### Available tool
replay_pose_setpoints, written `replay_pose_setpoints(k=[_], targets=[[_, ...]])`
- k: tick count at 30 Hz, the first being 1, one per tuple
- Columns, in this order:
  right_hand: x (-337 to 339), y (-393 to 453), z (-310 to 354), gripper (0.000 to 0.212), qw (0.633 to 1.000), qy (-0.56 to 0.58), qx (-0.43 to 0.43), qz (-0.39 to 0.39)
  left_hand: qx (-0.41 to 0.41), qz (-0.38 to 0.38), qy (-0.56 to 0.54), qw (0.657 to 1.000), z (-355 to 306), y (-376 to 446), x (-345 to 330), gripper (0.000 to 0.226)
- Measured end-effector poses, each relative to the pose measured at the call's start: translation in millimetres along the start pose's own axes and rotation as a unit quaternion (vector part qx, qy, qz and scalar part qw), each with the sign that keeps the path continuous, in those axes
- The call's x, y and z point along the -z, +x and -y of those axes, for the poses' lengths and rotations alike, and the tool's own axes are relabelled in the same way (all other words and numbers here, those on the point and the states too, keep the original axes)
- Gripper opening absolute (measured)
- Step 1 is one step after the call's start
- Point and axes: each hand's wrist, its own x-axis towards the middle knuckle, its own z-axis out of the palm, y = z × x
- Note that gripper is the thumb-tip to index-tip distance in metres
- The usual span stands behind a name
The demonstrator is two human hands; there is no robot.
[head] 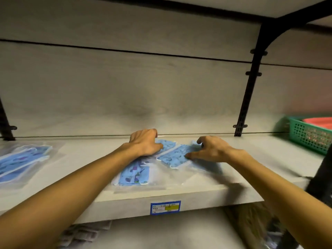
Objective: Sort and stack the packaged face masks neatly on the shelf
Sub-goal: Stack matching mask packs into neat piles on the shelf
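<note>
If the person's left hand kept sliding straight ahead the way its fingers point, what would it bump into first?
Most likely the back wall of the shelf. The left hand rests on the mask packets with its fingers already near the back edge, and nothing shows between them and the wall, though the depth is hard to judge.

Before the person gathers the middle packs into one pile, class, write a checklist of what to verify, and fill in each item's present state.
1. Left hand on a middle mask pack: ok.
2. Right hand touching the angled pack: ok.
3. Middle packs squared up: not ok, they overlap askew.
4. Front pack clear of the shelf edge: ok.
5. Left pile tidy: not ok, fanned.
6. Designs match: cannot tell.
</note>
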Motion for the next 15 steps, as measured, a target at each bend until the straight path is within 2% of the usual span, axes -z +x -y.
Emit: replay_pose_setpoints(k=[3, 7, 9, 15], targets=[[6, 25, -9, 0.088, 0.999, 0.035, 0.026, 0.016, 0.051, 0.008, -0.011, 0.999, -3, 10, -2, 0.059], [8, 52, -11, 0.052, 0.991, 0.087, 0.102, 0.001, 0.102, 0.005, -0.060, 0.993, 0, 10, -10, 0.064], [2, 60, -12, 0.042, 0.981, 0.138, 0.136, -0.020, 0.114, -0.004, -0.082, 0.990, 3, 7, -14, 0.064], [-14, 72, -23, 0.041, 0.958, 0.208, 0.186, -0.058, 0.109, -0.019, -0.142, 0.984, 5, 4, -13, 0.060]])
